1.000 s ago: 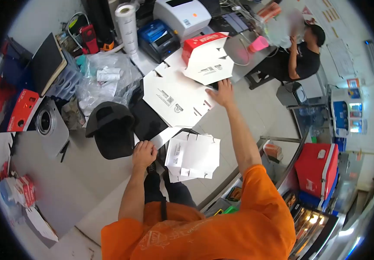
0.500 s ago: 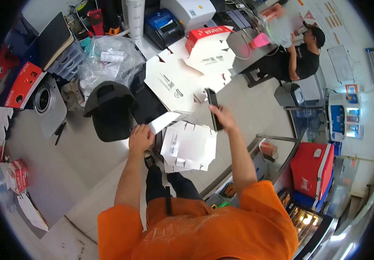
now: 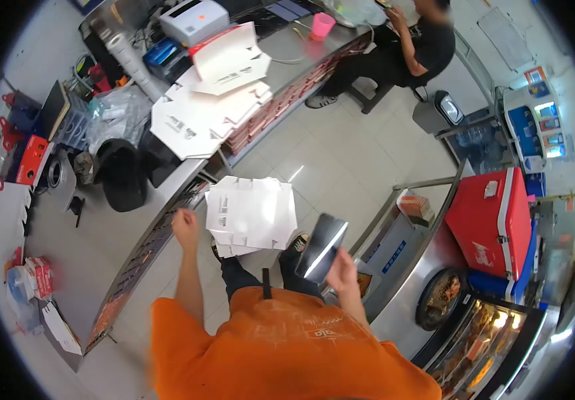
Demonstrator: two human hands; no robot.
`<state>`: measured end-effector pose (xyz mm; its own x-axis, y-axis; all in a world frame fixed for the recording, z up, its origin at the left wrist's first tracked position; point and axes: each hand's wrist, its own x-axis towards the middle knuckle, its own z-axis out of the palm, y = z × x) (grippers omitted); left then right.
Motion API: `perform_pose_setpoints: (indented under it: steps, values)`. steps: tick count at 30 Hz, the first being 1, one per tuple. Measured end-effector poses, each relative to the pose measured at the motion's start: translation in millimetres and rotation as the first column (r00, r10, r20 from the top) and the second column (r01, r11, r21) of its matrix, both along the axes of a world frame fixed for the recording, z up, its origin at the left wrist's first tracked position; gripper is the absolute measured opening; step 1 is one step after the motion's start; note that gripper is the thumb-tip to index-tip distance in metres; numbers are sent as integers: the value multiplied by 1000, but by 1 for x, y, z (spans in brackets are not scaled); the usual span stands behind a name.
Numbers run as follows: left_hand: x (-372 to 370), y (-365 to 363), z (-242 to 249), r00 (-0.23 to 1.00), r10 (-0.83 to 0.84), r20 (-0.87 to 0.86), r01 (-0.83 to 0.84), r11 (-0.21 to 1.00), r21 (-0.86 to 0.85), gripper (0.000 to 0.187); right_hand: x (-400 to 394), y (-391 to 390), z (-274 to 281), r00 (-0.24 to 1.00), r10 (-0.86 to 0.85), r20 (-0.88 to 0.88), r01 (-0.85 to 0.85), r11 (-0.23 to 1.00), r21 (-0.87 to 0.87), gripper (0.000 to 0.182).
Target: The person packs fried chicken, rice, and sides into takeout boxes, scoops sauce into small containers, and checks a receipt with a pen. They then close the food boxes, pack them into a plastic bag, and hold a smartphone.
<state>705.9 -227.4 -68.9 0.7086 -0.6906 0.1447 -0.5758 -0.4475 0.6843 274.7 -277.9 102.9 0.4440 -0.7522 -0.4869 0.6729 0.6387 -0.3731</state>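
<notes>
My right hand [image 3: 343, 272] grips a smartphone [image 3: 322, 248] with its dark, glossy screen facing up, in front of my right thigh. My left hand [image 3: 185, 229] hangs by the counter edge with its fingers curled in a loose fist; nothing shows in it. Between my hands, low in front of my legs, lies a stack of flat white cardboard box blanks [image 3: 255, 212]. What holds the stack up is hidden. More white box blanks [image 3: 194, 120] lie on the counter, one with a raised red-backed flap.
On the counter [image 3: 77, 267] are a black cap [image 3: 121, 177], a plastic bag [image 3: 114, 117] and a white printer [image 3: 194, 21]. A person in black [image 3: 427, 43] sits at the far end. To my right stand a red cooler [image 3: 487, 220], a black pan [image 3: 439, 299] and a lit food case [image 3: 477, 347].
My view has turned right and I have moved back from the counter. My left hand has left the cardboard there. The phone has come nearer my body and tilted, its screen now showing.
</notes>
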Motion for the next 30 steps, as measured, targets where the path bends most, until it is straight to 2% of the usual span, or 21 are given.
perform_pose_setpoints:
  steps: [2, 3, 4, 5, 6, 8, 9, 10, 12, 14, 15, 16, 17, 18, 19, 20, 22, 24, 25, 28, 30]
  values:
    - [-103, 15, -26, 996, 51, -73, -46, 997, 69, 11, -59, -18, 17, 998, -36, 44, 39, 997, -65, 66]
    - [-163, 11, -22, 949, 119, -293, -20, 948, 318, 15, -79, -22, 31, 995, -99, 23, 101, 986, -129, 73]
    - [-221, 23, -47, 950, -143, -276, 213, 947, 242, 18, -100, -29, 46, 988, -156, -1, 152, 967, -206, 80]
    - [-264, 11, -27, 700, -511, -499, 657, 734, 172, 17, -119, -31, 57, 975, -222, -22, 208, 938, -276, 79]
    - [-298, -5, -1, 273, -710, -649, 935, 355, 6, 17, -135, -34, 72, 972, -237, -3, 226, 932, -284, 77]
    - [-338, -51, 16, 173, -818, -548, 962, 22, 272, 14, -160, -37, 96, 964, -263, 38, 262, 919, -294, 72]
    - [-347, -68, 7, 331, -783, -527, 943, 300, 147, 14, -171, -38, 95, 957, -290, 17, 282, 910, -304, 68]
    - [-351, -89, -7, 474, -709, -523, 834, 551, 9, 14, -180, -41, 93, 945, -327, -12, 309, 904, -297, 65]
    - [-337, -129, -26, 525, -509, -682, 574, 804, -158, 16, -192, -48, 87, 912, -402, -80, 367, 888, -276, 60]
    - [-297, -151, -40, 585, -543, -602, 562, 807, -182, 18, -188, -70, 101, 923, -384, -29, 366, 900, -238, 51]
    - [-282, -150, -21, 601, -478, -641, 511, 846, -152, 20, -189, -80, 103, 928, -373, -13, 362, 908, -211, 49]
    - [-257, -143, -56, 666, -499, -555, 518, 844, -138, 20, -191, -91, 105, 941, -340, 10, 334, 921, -202, 47]
    - [-241, -128, -63, 603, -395, -693, 418, 897, -148, 20, -191, -103, 108, 943, -329, -47, 320, 937, -142, 46]
    - [-229, -111, -53, 693, -386, -609, 421, 902, -94, 19, -196, -116, 107, 962, -251, -107, 242, 966, -96, 51]
    - [-215, -92, -62, 803, -373, -466, 417, 909, -9, 17, -195, -129, 101, 957, -261, -125, 253, 964, -82, 49]
    - [-219, -73, -48, 803, -231, -549, 283, 959, 11, 14, -189, -143, 116, 961, -240, -134, 230, 969, -86, 45]
    - [-223, -41, -44, 909, -137, -395, 218, 961, 169, 16, -177, -172, 132, 944, -227, -239, 233, 973, -6, 43]
    - [-244, -22, -44, 917, -83, -389, 157, 974, 163, 17, -171, -206, 121, 956, -163, -243, 181, 982, 54, 42]
    - [-255, -23, -49, 888, -33, -459, 120, 980, 162, 16, -166, -222, 117, 963, -122, -242, 146, 986, 83, 42]
    - [-289, -63, -50, 801, 65, -596, 34, 988, 153, 17, -145, -281, 127, 942, -44, -331, 101, 983, 155, 35]
    - [-295, -121, -57, 904, -9, -427, 10, 1000, -1, 16, -143, -320, 122, 929, 71, -363, -37, 994, 102, 29]
